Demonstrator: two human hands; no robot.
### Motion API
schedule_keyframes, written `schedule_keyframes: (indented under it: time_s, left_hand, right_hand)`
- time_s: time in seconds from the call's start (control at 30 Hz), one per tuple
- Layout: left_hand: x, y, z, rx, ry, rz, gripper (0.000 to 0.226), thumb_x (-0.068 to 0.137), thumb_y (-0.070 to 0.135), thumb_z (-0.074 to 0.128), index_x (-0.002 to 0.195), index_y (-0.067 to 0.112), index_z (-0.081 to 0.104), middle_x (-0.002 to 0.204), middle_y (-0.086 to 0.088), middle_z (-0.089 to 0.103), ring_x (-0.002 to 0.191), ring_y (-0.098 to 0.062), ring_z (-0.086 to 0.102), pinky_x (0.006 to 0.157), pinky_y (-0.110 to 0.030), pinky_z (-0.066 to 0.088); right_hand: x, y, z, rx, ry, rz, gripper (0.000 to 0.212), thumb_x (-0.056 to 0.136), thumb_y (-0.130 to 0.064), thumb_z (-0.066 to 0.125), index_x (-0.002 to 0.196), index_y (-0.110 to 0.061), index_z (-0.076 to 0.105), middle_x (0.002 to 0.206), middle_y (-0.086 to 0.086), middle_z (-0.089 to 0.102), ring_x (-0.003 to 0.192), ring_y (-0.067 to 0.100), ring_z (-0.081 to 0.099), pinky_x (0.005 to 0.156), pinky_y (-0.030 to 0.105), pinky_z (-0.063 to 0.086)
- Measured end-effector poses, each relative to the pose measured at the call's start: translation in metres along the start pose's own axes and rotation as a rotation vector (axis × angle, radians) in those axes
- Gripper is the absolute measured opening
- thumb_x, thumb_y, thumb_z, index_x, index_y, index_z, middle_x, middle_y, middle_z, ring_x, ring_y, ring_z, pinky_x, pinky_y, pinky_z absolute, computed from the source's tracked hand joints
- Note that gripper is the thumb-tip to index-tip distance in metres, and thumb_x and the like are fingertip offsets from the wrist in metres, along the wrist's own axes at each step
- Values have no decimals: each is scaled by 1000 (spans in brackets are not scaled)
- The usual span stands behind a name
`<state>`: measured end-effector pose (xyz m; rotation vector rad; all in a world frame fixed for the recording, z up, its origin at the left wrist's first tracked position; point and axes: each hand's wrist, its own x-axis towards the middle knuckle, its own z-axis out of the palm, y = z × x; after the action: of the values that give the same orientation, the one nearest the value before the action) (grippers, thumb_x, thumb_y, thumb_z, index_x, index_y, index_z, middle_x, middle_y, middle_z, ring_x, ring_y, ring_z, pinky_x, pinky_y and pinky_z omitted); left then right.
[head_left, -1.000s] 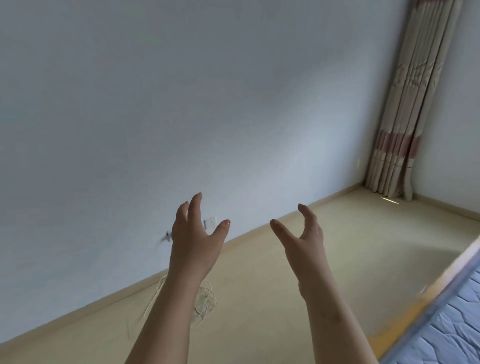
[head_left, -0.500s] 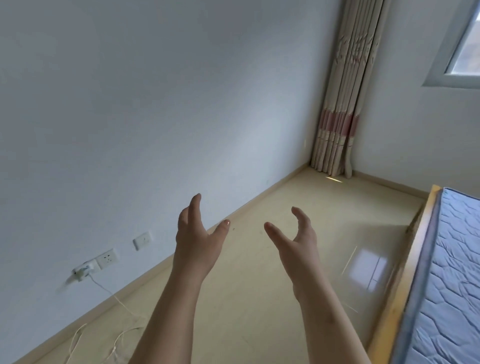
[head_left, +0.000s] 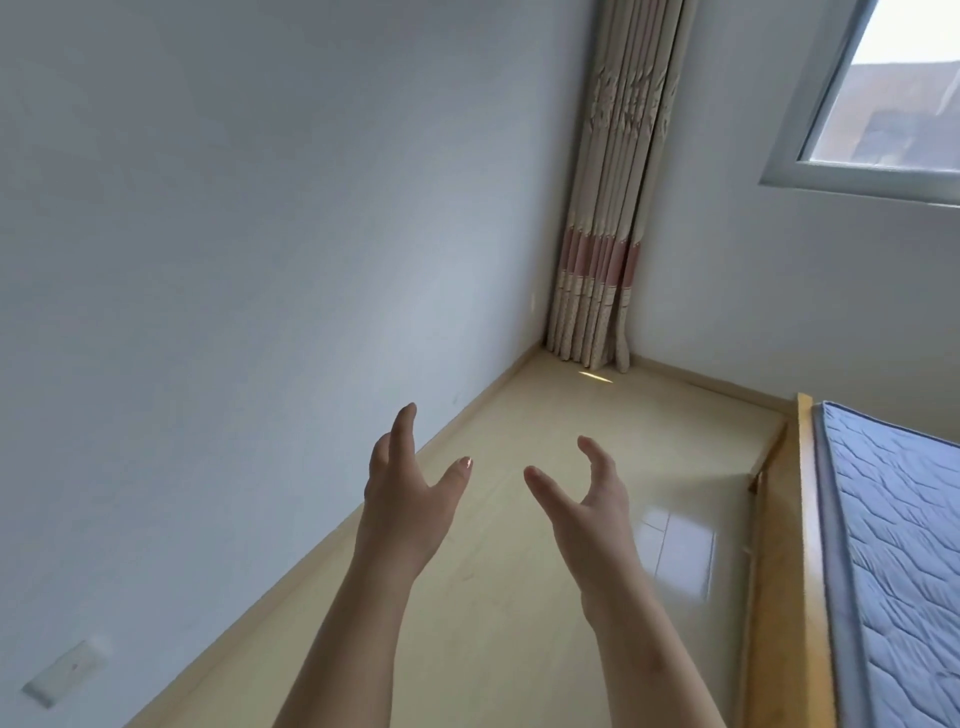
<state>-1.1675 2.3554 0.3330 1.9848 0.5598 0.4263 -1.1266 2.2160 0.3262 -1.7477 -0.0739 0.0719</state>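
So, both arms are stretched out in front of the person, bare forearms rising from the bottom edge & roughly parallel, w/ a gap between them. The left hand (head_left: 410, 499) shows its back, wrist straight, fingers (head_left: 404, 431) pointing up & close together, thumb (head_left: 460, 470) splayed out to the right; it's open & empty. The right hand (head_left: 592, 499) is turned a bit inward, its thumb (head_left: 545, 486) stretched toward the left hand, its fingers (head_left: 597, 454) loosely curved over at the top like a soft hook; also open & empty. The hands sit at about the same height, near each other but apart, thumbs aimed at one another across the gap. Both hang in the air above the floor (head_left: 519, 649), the pale glossy strip running betw. the white wall (head_left: 234, 260) on the left & the wooden bed frame (head_left: 808, 519) on the right. A blue quilted mattress (head_left: 904, 545) lies in that frame, well right of the right hand. In the far corner a striped curtain (head_left: 608, 208) hangs down to the floor, w/ a window (head_left: 893, 88) up to its right. Low on the wall, bottom left, sits a blurred white socket plate (head_left: 65, 675)
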Motion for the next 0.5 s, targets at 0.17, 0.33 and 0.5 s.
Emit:
schedule_keyframes:
  time_s: [0.17, 0.33, 0.5]
  left_hand:
    - [140, 18, 30, 12, -98, 73, 70, 92, 39, 54, 147, 39, 12, 155, 8, 16, 141, -17, 22, 104, -37, 31]
    - [248, 44, 82, 26, -209, 152, 70, 91, 37, 55, 148, 35, 14, 154, 6, 19, 140, -16, 23, 105, -35, 30]
    - [325, 58, 153, 31, -340, 171, 72, 90, 38, 57, 148, 36, 15, 155, 5, 19, 141, -16, 23, 107, -36, 29]
  right_hand:
    - [125, -22, 33, 6, 90, 4, 65, 87, -31, 65, 143, -32, 31, 150, -5, 25, 136, 13, 28, 107, 33, 29]
    - [222, -30, 32, -2, 200, 41, 66, 87, -31, 65, 143, -32, 31, 149, -5, 26, 137, 14, 27, 104, 30, 28]
    - [310, -12, 13, 0, 291, 121, 65, 86, -33, 65, 142, -32, 31, 147, -3, 28, 135, 14, 29, 107, 34, 29]
